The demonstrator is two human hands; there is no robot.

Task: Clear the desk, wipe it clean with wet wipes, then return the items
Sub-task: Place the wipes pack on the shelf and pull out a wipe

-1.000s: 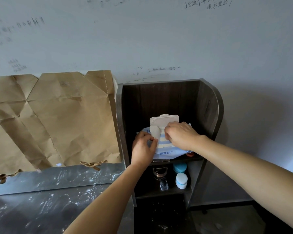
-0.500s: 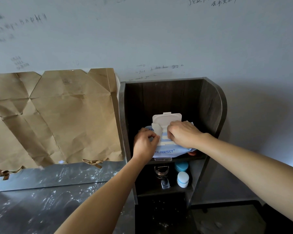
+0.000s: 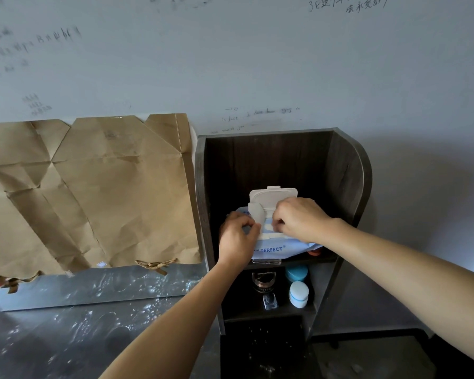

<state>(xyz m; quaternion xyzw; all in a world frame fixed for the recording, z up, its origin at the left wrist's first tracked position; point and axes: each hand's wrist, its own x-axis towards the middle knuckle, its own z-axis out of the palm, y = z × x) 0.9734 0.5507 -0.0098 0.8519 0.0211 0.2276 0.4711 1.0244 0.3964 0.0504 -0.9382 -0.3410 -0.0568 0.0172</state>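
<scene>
One creased brown paper sheet [image 3: 93,192] fills the left of the frame, up against the scribbled wall [image 3: 230,64]. A brown ribbon bow [image 3: 153,265] sits at its lower edge. Below it, in the lower left, we see the shiny speckled bench [image 3: 66,337].

Right of centre stands a dark wood shelf unit [image 3: 350,173]. The wet wipes pack [image 3: 274,248] lies on its upper shelf, with its white lid [image 3: 274,196] flipped up and a small flap raised beside the opening.

The left hand [image 3: 237,239] has curled fingers and grips the pack's left side, just by that flap. The right hand [image 3: 298,220] is touching the pack from the right, with its fingers bent down and pinching at the opening. We cannot tell if a wipe is between them.

On the lower shelf, under the pack, we see a dark jar [image 3: 263,281], a small glass bottle [image 3: 270,300], a blue jar [image 3: 296,272] and a white bottle [image 3: 298,294], all close together.
</scene>
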